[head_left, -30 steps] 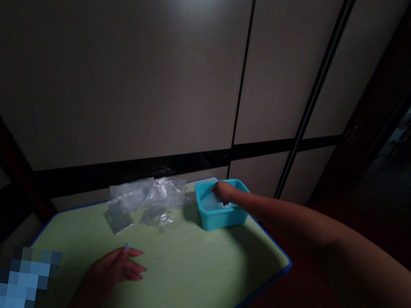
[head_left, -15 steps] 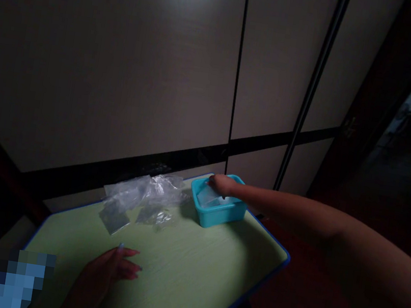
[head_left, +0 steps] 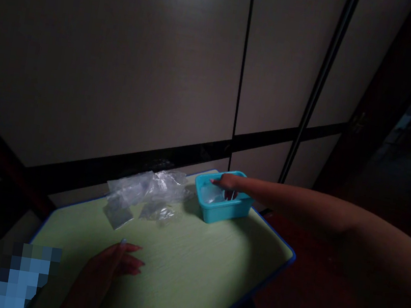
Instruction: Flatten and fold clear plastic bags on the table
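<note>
My right hand (head_left: 229, 182) reaches over the far rim of a turquoise plastic basket (head_left: 227, 213), its fingers apart and pointing down inside. Below them in the basket lies a clear plastic bag (head_left: 212, 194); the fingers do not look closed on it. My left hand (head_left: 112, 262) hovers low over the near left of the table, empty, with the fingers spread. Several crumpled clear plastic bags lie beyond it: a wide heap (head_left: 146, 189), a flatter square bag (head_left: 119, 217) and a small crinkled bag (head_left: 161, 214).
The small table has a pale green top (head_left: 181, 263) with a blue edge (head_left: 267, 280). Panelled cabinet doors (head_left: 145, 62) stand right behind it. To the right are a dark red floor (head_left: 318, 304) and a doorway. A pixelated patch covers the lower left.
My right hand has loosened from the clear plastic bag, which now lies lower in the basket, and its fingers have spread. The left hand stays nearly where it was; the view has shifted slightly.
</note>
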`<state>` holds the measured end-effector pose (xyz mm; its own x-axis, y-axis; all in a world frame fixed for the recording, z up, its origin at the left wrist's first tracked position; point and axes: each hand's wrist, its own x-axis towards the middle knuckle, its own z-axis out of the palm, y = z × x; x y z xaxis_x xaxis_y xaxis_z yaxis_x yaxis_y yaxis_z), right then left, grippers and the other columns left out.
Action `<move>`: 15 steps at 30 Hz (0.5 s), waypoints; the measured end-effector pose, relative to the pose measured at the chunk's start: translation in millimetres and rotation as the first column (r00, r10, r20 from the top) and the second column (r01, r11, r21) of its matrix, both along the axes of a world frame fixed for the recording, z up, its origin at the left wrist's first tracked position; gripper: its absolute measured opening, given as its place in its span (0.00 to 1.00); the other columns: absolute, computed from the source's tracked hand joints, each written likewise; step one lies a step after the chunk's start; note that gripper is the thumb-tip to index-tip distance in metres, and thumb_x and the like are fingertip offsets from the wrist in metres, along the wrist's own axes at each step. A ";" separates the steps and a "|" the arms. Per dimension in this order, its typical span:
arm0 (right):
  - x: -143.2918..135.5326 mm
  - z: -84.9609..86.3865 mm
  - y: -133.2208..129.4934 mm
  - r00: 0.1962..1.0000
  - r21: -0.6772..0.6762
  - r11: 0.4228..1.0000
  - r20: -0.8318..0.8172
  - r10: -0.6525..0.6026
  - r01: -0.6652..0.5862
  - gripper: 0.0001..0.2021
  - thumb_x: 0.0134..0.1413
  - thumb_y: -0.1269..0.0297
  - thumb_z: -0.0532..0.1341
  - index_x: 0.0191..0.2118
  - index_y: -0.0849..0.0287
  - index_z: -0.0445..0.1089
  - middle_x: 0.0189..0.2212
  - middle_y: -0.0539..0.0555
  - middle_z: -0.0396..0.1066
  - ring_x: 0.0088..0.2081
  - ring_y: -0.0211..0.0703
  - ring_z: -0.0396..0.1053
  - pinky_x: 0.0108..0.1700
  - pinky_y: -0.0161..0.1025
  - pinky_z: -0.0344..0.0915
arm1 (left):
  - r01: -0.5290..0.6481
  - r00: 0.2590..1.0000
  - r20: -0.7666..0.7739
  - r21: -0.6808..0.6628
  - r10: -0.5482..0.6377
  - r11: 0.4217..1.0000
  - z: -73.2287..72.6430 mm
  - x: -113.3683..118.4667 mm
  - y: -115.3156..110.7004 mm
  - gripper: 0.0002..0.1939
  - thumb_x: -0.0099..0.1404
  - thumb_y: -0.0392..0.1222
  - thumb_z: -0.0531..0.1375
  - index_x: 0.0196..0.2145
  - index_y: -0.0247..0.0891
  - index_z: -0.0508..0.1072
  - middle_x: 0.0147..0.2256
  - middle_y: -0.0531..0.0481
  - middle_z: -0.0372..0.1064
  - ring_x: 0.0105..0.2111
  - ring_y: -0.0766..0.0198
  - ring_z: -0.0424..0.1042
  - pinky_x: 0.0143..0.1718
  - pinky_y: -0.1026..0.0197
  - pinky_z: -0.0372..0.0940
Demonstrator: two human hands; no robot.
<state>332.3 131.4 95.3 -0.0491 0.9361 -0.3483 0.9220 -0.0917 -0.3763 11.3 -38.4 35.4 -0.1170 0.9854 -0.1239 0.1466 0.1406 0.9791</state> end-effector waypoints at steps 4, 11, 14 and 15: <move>5.7 -1.2 2.5 0.998 -0.083 0.996 0.060 0.035 -0.030 0.22 0.59 0.54 0.54 0.39 0.71 0.73 0.25 0.61 0.75 0.26 0.42 0.72 0.30 0.35 0.68 | 0.018 0.999 0.028 0.001 -0.018 1.000 3.1 3.3 -2.6 0.28 0.45 0.67 0.60 0.28 0.36 0.75 0.22 0.45 0.75 0.24 0.55 0.74 0.30 0.56 0.70; -2.2 1.9 -5.2 0.868 0.267 0.919 0.477 0.136 -0.290 0.19 0.52 0.56 0.61 0.40 0.70 0.74 0.39 0.71 0.73 0.44 0.59 0.70 0.44 0.50 0.65 | 0.009 0.999 0.035 0.028 -0.010 1.000 12.0 9.8 -8.9 0.27 0.47 0.65 0.60 0.27 0.35 0.75 0.22 0.44 0.74 0.24 0.55 0.74 0.31 0.56 0.69; -3.2 2.6 -5.4 0.807 0.290 0.866 0.558 0.194 -0.409 0.17 0.52 0.59 0.61 0.42 0.69 0.73 0.42 0.72 0.72 0.46 0.62 0.69 0.45 0.54 0.64 | 0.004 1.000 0.031 0.033 -0.005 0.999 13.4 10.9 -9.0 0.26 0.47 0.64 0.60 0.27 0.35 0.75 0.23 0.44 0.74 0.24 0.55 0.74 0.31 0.56 0.70; -3.2 2.6 -5.1 0.794 0.270 0.859 0.564 0.225 -0.436 0.16 0.52 0.60 0.61 0.42 0.68 0.72 0.42 0.71 0.72 0.46 0.62 0.69 0.45 0.55 0.64 | 0.007 1.000 0.029 0.032 -0.008 0.999 13.2 11.0 -8.6 0.26 0.47 0.64 0.60 0.27 0.35 0.75 0.23 0.44 0.74 0.25 0.55 0.74 0.31 0.56 0.70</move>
<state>329.0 126.4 97.9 -0.2992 0.9531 -0.0465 0.9317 0.3023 0.2015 22.3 -47.0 48.6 -0.1060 0.9898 -0.0955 0.1186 0.1079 0.9871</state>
